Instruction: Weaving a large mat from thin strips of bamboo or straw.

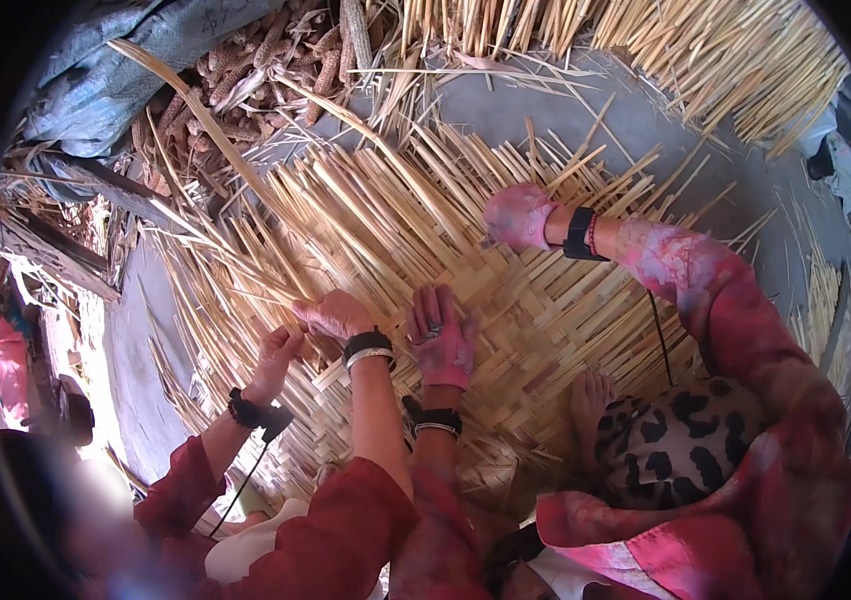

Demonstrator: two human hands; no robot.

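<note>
A half-woven mat [546,310] of flat straw-coloured reed strips lies in front of me, its loose strips [346,200] fanning out along the far and left sides. Flat on the woven part, with its fingers stretched out and a ring showing, rests my left hand [441,340]. My right hand [521,215] is curled down on the far side, where weave and loose strips meet; whatever its fingers hold is hidden. Left of me, a co-worker's two hands [336,315] [274,362] handle strips at the mat's left part.
Corn cobs [266,65] are heaped at the far left beside a blue-grey sack [101,95]. Bundles of cut reeds [736,60] lie at the far right. Grey floor [536,105] borders the mat. A bare foot [593,395] and a spotted trouser knee [681,440] are near the mat.
</note>
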